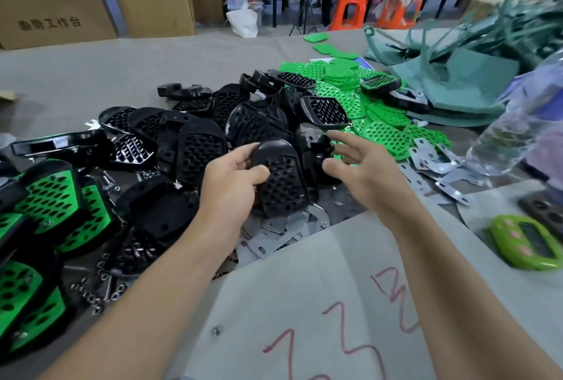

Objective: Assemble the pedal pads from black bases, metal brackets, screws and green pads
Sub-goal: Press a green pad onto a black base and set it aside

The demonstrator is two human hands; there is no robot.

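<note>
Left grip (232, 184) pinches a black perforated plastic base (281, 184), its long axis running away from the person. Right grip (365, 172) hovers just beside it, fingers spread, empty. Beyond, nearer that grip, lie the green honeycomb pads (384, 136).

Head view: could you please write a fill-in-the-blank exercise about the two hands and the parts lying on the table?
1. The left hand grips a ____ base.
2. The right hand holds ____; its fingers are spread.
3. The loose green pads lie to the ____ of the heap of bases.
4. The finished pedal pads at the left edge have ____ tops.

Missing words: black; nothing; right; green.
</note>
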